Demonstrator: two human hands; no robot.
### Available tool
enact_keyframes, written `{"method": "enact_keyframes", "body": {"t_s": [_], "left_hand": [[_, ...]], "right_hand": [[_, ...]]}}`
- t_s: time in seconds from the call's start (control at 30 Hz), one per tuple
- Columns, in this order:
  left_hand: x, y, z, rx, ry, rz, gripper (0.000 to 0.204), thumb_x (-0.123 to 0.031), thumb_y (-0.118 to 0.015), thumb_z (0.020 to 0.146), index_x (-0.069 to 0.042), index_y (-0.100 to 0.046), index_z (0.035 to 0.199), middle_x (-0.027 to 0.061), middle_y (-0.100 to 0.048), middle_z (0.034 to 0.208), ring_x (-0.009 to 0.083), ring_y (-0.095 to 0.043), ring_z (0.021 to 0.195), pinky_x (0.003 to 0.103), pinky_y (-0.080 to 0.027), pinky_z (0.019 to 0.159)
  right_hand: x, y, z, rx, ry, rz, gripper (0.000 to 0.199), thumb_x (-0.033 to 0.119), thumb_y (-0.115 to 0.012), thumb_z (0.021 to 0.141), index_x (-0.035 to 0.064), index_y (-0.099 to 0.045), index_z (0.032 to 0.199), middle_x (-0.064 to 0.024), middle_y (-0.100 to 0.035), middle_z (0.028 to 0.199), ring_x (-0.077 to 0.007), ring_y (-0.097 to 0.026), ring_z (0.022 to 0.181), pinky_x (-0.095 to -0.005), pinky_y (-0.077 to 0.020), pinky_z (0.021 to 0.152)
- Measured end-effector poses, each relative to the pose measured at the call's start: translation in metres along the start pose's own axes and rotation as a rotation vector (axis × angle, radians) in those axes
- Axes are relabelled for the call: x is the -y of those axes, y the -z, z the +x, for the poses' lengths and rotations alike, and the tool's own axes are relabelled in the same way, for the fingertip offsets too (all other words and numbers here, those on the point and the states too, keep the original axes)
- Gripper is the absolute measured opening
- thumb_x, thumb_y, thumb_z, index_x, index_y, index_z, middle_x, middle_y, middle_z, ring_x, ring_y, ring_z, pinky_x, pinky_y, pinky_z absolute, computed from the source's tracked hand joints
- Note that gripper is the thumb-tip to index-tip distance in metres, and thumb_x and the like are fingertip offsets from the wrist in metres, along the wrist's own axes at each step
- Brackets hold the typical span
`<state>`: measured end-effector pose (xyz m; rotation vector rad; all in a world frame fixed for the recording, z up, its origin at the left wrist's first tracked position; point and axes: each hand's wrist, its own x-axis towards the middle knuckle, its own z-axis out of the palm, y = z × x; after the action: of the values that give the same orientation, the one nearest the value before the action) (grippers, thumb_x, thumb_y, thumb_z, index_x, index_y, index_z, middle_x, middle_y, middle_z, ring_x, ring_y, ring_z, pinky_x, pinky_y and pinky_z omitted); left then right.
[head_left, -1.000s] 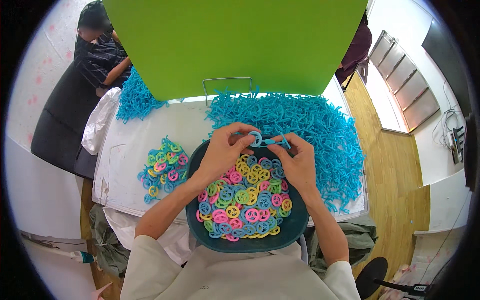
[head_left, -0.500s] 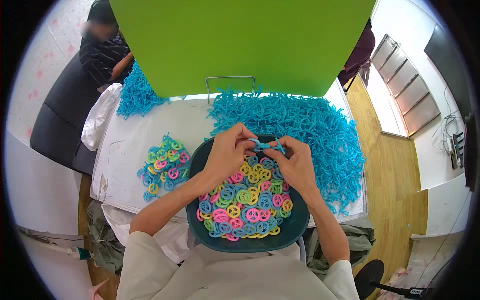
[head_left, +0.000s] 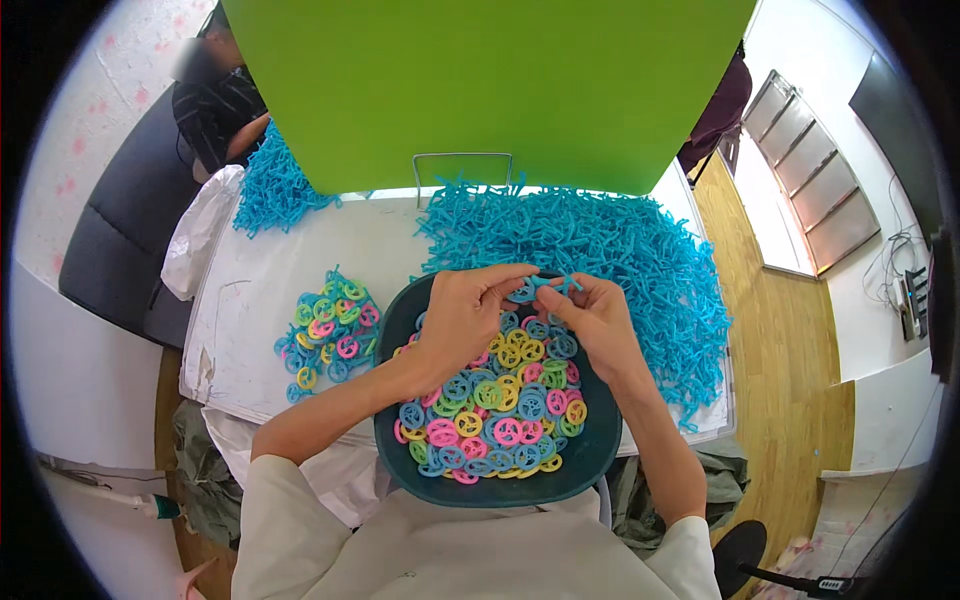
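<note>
Hands sit close together over the far rim of a dark green tub [head_left: 500,496], the left hand [head_left: 462,318] pinching a small blue wheel [head_left: 522,293], the right hand [head_left: 600,318] pinching a blue stem piece [head_left: 571,285] beside it; fingertips partly hide whether the two are joined. Pink, yellow, green and blue wheels [head_left: 485,420] fill the tub, which overlaps the bench's [head_left: 245,340] near edge. Toward the bench's left edge lies a mixed heap [head_left: 330,332]; blue stems [head_left: 610,235] spread toward its right edge; a green panel [head_left: 485,95] stands along the far edge.
</note>
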<state>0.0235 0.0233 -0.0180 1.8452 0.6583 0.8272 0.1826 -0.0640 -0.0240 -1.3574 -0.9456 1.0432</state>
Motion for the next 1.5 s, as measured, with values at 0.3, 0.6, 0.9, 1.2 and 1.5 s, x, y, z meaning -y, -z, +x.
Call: {"method": "enact_keyframes", "body": {"t_s": [0.3,0.6,0.9,1.2,1.5], "left_hand": [[-0.001,0.000,-0.003,-0.073,-0.181,0.047,0.029,0.005,-0.049,0.093,-0.006,-0.068,0.112,0.0149,-0.070,0.087,0.0166,-0.068,0.084,0.029,-0.057,0.071],[-0.005,0.000,0.000,-0.032,-0.067,-0.034,0.024,-0.002,-0.049,0.096,-0.001,-0.064,0.116,0.0138,-0.070,0.095,0.0212,-0.071,0.085,0.028,-0.056,0.069],[-0.009,-0.001,-0.002,-0.024,-0.042,0.022,0.023,-0.005,-0.051,0.096,-0.002,-0.063,0.116,0.0134,-0.069,0.097,0.0193,-0.070,0.087,0.027,-0.055,0.070],[-0.007,-0.001,0.004,-0.037,0.004,-0.381,0.020,0.008,-0.059,0.085,-0.001,-0.066,0.102,0.0070,-0.060,0.097,0.0140,-0.063,0.086,0.026,-0.054,0.078],[-0.026,0.066,-0.003,-0.162,-0.027,0.070,0.025,0.002,-0.061,0.085,-0.003,-0.066,0.109,0.0061,-0.063,0.090,0.0110,-0.061,0.083,0.024,-0.051,0.070]], "right_hand": [[0.007,0.001,0.003,0.075,-0.325,0.495,0.017,0.018,-0.064,0.091,0.0011,-0.064,0.093,-0.0032,-0.064,0.086,-0.0118,-0.063,0.080,-0.0306,-0.0562,0.080],[0.007,-0.013,-0.003,-0.100,-0.135,0.226,0.018,0.019,-0.064,0.092,0.0016,-0.063,0.098,-0.0047,-0.064,0.089,-0.0137,-0.064,0.083,-0.0286,-0.0551,0.078],[0.009,-0.013,-0.003,-0.153,-0.066,0.172,0.017,0.015,-0.067,0.089,0.0000,-0.064,0.097,-0.0036,-0.064,0.086,-0.0115,-0.063,0.080,-0.0258,-0.0537,0.076],[0.003,-0.016,-0.007,-0.235,0.336,-0.212,0.013,0.003,-0.069,0.085,-0.0009,-0.065,0.096,-0.0014,-0.065,0.084,-0.0065,-0.060,0.078,-0.0208,-0.0485,0.068],[0.008,-0.024,-0.014,-0.071,0.332,-0.195,0.014,0.002,-0.066,0.086,-0.0017,-0.067,0.100,-0.0088,-0.070,0.090,-0.0123,-0.067,0.082,-0.0237,-0.0519,0.071]]}}
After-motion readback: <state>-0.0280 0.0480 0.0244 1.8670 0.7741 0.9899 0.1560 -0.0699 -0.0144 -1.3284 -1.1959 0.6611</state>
